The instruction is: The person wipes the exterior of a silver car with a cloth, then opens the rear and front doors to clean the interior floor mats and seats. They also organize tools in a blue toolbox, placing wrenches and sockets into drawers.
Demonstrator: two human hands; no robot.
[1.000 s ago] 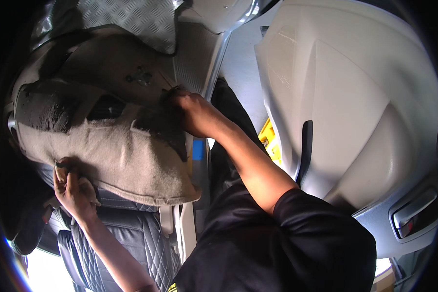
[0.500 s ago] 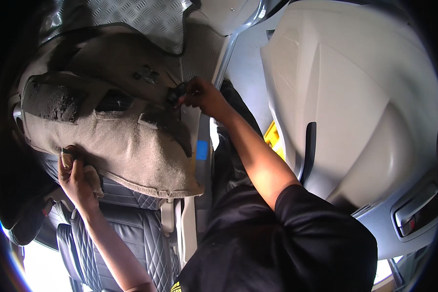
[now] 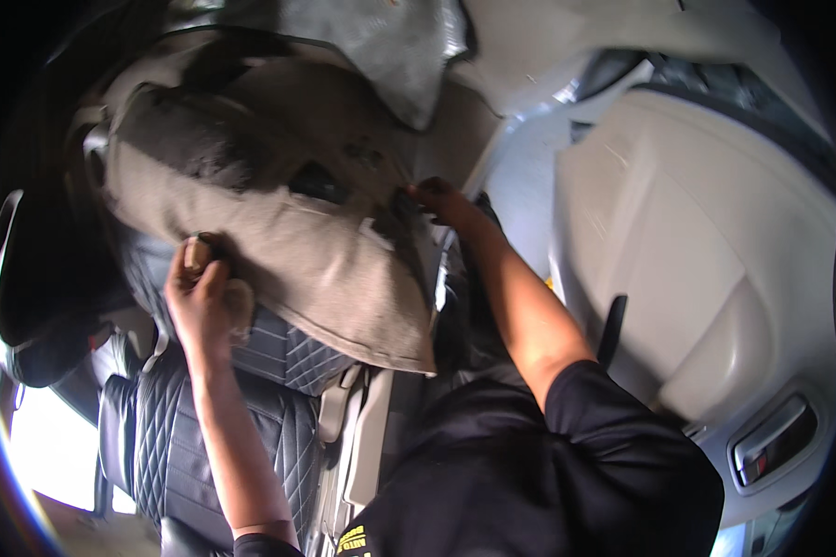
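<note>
A piece of beige car carpet (image 3: 334,297) with dark patches and cut-outs lies bunched across the front of the car's cabin. My left hand (image 3: 200,302) is closed at its near left edge, thumb and fingers pinching the folded rim. A small tan flap (image 3: 240,308) hangs beside that palm; whether it belongs to the carpet, I cannot tell. At the carpet's far right side, my right hand (image 3: 444,201) has its fingers bent together against a dark part of it. What those fingertips grip is blurred and in shadow.
A black quilted seat (image 3: 218,446) stands below the carpet at the left. On the right is the open beige door panel (image 3: 659,251) with its door handle (image 3: 771,436). A silvery sheet (image 3: 372,60) lies beyond the carpet. The dark steering wheel (image 3: 51,278) is at far left.
The view has shifted and turned, so the carpet and both hands appear farther right. Both hands stay at about the same places on the carpet.
</note>
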